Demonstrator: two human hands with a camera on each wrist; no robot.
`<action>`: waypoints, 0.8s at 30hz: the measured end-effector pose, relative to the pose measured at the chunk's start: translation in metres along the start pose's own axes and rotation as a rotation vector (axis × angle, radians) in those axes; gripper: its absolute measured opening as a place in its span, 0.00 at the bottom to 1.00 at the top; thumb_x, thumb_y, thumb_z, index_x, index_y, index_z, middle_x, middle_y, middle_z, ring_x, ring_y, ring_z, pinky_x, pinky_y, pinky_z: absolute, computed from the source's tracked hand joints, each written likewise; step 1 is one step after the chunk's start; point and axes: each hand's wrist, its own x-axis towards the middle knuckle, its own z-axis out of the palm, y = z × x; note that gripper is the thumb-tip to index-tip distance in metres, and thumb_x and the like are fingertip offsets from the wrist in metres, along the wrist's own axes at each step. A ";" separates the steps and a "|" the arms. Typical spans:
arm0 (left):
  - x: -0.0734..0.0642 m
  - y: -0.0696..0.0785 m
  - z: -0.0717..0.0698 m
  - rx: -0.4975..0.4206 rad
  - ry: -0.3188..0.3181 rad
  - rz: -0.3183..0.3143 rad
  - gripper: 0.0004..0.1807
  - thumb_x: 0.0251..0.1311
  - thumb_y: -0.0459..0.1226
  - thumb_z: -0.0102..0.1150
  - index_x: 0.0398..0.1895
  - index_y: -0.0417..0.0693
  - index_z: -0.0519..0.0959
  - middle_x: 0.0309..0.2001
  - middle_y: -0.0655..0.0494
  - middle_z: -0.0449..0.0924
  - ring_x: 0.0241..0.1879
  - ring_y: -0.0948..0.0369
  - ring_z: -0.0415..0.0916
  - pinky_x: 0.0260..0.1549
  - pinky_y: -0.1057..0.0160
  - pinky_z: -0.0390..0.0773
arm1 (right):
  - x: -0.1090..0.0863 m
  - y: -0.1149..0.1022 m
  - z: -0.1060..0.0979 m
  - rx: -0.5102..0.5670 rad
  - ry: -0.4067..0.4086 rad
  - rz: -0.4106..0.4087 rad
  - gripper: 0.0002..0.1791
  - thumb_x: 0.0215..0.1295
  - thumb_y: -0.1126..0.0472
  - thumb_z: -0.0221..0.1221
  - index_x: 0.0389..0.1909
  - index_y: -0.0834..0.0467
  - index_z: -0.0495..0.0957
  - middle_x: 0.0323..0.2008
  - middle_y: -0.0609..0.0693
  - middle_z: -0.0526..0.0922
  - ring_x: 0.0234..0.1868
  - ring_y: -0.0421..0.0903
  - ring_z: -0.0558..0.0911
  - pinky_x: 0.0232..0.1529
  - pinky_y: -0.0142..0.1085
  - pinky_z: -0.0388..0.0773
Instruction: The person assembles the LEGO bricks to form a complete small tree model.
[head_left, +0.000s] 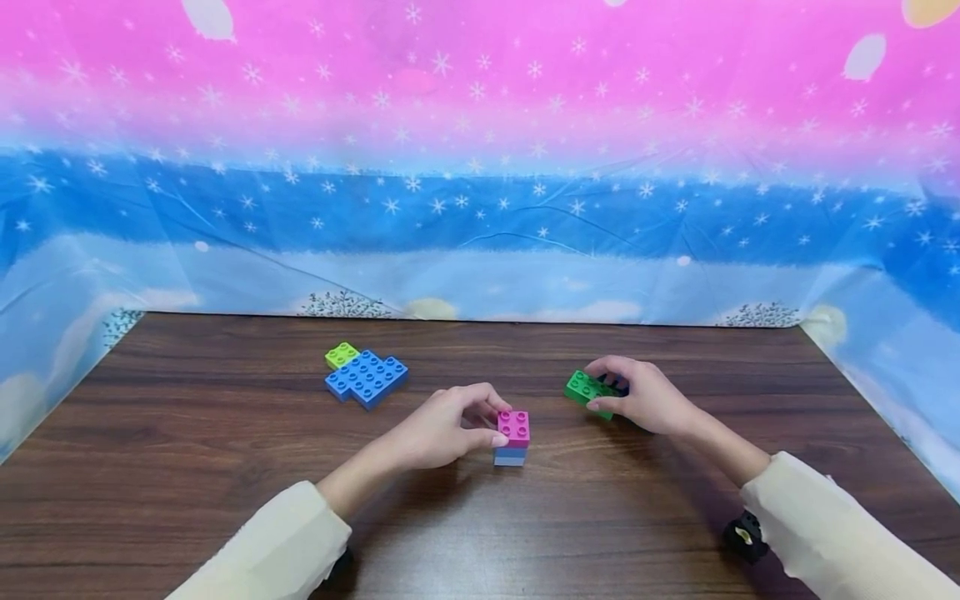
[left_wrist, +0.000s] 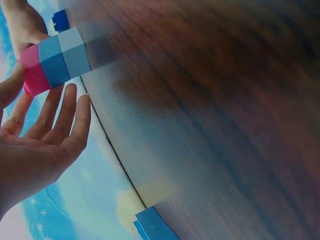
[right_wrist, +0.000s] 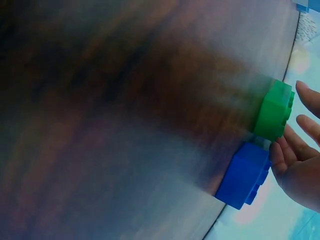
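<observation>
A small stack of toy building bricks (head_left: 510, 456) stands upright near the middle, with light blue-grey at the bottom and blue in the middle. Its top is a pink brick (head_left: 514, 427). My left hand (head_left: 450, 429) pinches that pink brick between thumb and index finger, while the other fingers (left_wrist: 67, 120) stay spread. To the right, a green brick (head_left: 582, 386) lies with its studs up. My right hand (head_left: 648, 396) reaches over it, fingertips right at its sides and studs. Close beside the green one sits a dark blue brick (right_wrist: 244, 175), mostly hidden by my hand in the head view.
Farther back on the left lies a flat group of joined blue bricks (head_left: 369, 379), with a lime brick (head_left: 342, 355) at its far corner. The brown wooden table (head_left: 225, 442) ends at a pink and blue snowflake cloth (head_left: 480, 208) behind.
</observation>
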 end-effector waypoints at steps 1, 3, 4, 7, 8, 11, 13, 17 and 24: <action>0.000 0.000 0.000 -0.001 0.000 0.000 0.11 0.57 0.37 0.60 0.43 0.47 0.75 0.39 0.55 0.79 0.42 0.59 0.75 0.43 0.56 0.73 | 0.000 0.000 0.001 -0.002 0.002 -0.001 0.22 0.53 0.61 0.65 0.49 0.63 0.74 0.39 0.52 0.78 0.39 0.48 0.75 0.40 0.44 0.72; 0.000 0.000 0.000 -0.002 -0.001 0.002 0.11 0.57 0.37 0.60 0.43 0.47 0.75 0.39 0.54 0.79 0.41 0.58 0.75 0.43 0.56 0.73 | 0.001 0.000 0.003 -0.004 0.006 -0.007 0.21 0.53 0.62 0.65 0.48 0.63 0.74 0.38 0.51 0.78 0.39 0.48 0.75 0.39 0.43 0.72; 0.000 0.000 0.000 -0.002 -0.001 0.001 0.11 0.57 0.37 0.60 0.43 0.47 0.75 0.39 0.54 0.79 0.41 0.58 0.75 0.43 0.56 0.73 | 0.001 0.001 0.004 -0.006 0.007 -0.007 0.21 0.53 0.62 0.65 0.48 0.63 0.74 0.38 0.51 0.78 0.39 0.47 0.75 0.39 0.43 0.72; 0.000 0.000 0.000 -0.003 0.000 -0.006 0.11 0.57 0.37 0.60 0.43 0.47 0.75 0.39 0.55 0.79 0.41 0.59 0.75 0.43 0.55 0.72 | 0.001 0.000 0.006 -0.014 0.005 -0.013 0.21 0.52 0.63 0.66 0.48 0.63 0.75 0.37 0.51 0.78 0.38 0.47 0.76 0.39 0.43 0.73; 0.000 0.000 0.000 -0.003 0.001 -0.009 0.11 0.57 0.37 0.60 0.43 0.47 0.75 0.39 0.55 0.79 0.41 0.59 0.75 0.43 0.55 0.72 | 0.001 0.000 0.006 -0.017 0.000 -0.012 0.22 0.52 0.62 0.66 0.48 0.63 0.74 0.37 0.51 0.78 0.38 0.47 0.76 0.39 0.42 0.73; -0.001 0.001 -0.001 -0.005 0.000 -0.017 0.11 0.57 0.37 0.60 0.43 0.48 0.75 0.39 0.55 0.79 0.41 0.59 0.75 0.44 0.56 0.72 | 0.002 0.000 0.007 -0.020 -0.016 -0.007 0.22 0.52 0.63 0.66 0.49 0.62 0.74 0.37 0.51 0.78 0.39 0.47 0.76 0.39 0.42 0.73; -0.001 0.000 -0.001 -0.007 0.001 -0.018 0.10 0.57 0.37 0.60 0.43 0.48 0.75 0.39 0.55 0.79 0.41 0.59 0.75 0.44 0.56 0.72 | 0.002 0.000 0.007 -0.020 -0.023 -0.006 0.22 0.52 0.63 0.66 0.49 0.62 0.74 0.37 0.51 0.79 0.39 0.47 0.76 0.38 0.42 0.73; -0.001 0.000 -0.001 -0.010 -0.001 -0.015 0.11 0.57 0.37 0.60 0.43 0.48 0.75 0.39 0.55 0.79 0.42 0.59 0.75 0.44 0.56 0.72 | 0.002 0.000 0.006 -0.021 -0.026 -0.012 0.21 0.52 0.64 0.66 0.48 0.62 0.75 0.37 0.51 0.79 0.38 0.48 0.77 0.39 0.43 0.73; 0.000 0.000 -0.001 -0.012 -0.003 -0.019 0.11 0.57 0.38 0.60 0.43 0.48 0.75 0.39 0.55 0.78 0.43 0.58 0.74 0.44 0.55 0.72 | 0.001 -0.002 0.005 -0.032 -0.043 0.000 0.21 0.53 0.64 0.65 0.49 0.63 0.75 0.38 0.52 0.79 0.39 0.48 0.77 0.39 0.42 0.73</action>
